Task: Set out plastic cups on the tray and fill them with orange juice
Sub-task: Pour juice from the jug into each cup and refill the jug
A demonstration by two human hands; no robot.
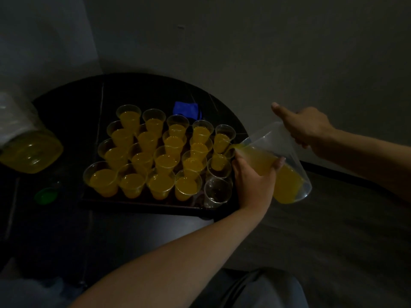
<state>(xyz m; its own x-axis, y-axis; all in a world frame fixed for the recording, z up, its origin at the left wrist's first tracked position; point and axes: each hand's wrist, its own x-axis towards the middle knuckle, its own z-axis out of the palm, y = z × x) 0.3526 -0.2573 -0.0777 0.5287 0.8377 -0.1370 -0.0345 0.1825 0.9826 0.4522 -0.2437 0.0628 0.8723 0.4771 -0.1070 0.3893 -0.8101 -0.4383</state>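
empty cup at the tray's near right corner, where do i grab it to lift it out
I'd pinch the empty cup by its upper wall near the rim, coming from above on the near side. It stands upright; filled cups crowd its left and far sides, and the left hand holding the jug blocks its right.

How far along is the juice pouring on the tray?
Done: most clear plastic cups on the dark tray hold orange juice. In hand: right hand and left hand tip the clear plastic jug over the right column. Left: the near-right clear cup looks empty.
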